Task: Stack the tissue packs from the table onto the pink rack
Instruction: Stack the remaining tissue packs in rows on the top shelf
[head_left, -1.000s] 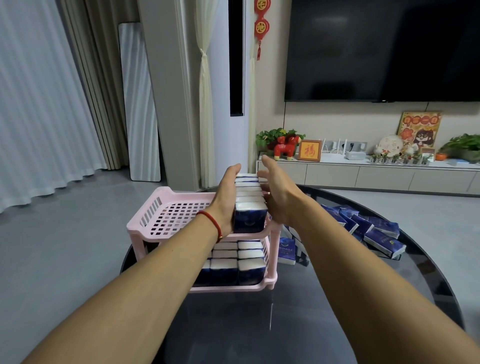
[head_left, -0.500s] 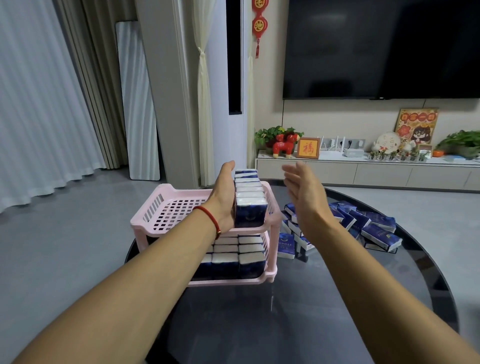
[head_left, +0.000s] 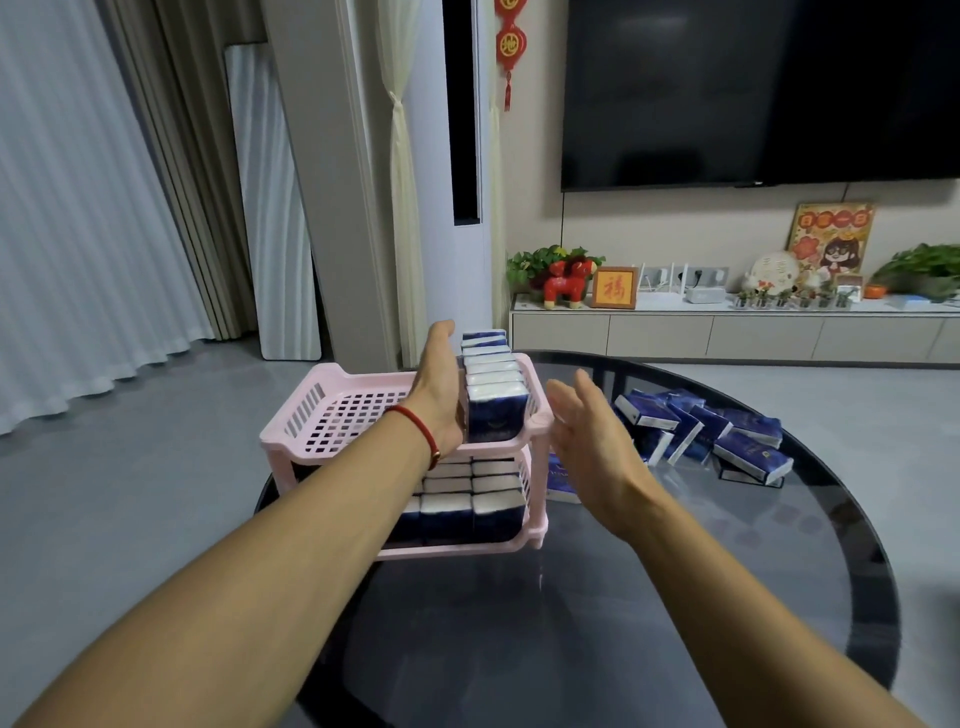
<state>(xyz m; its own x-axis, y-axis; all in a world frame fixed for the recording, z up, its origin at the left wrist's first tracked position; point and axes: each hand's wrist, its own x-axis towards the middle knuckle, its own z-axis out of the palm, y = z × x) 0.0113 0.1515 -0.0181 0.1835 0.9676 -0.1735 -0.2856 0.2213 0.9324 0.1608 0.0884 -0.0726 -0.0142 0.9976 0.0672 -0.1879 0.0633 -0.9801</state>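
Here the left hand (head_left: 439, 387) lies flat, fingers straight, against the side of a row of tissue packs (head_left: 493, 387) standing on edge along the right side of the pink rack's (head_left: 332, 415) top tier, apparently bracing them so they don't topple into the free space beside them. The right hand (head_left: 589, 431) hangs spread and empty just right of the rack, holding nothing. More loose packs (head_left: 722, 434) lie heaped on the dark round table (head_left: 675, 597) beyond it, likely its next target. The lower tier looks packed already.

rack (head_left: 332, 410) — pink, gridded | tissue packs (head_left: 496, 413) — navy, white tops | table (head_left: 649, 623) — dark glass
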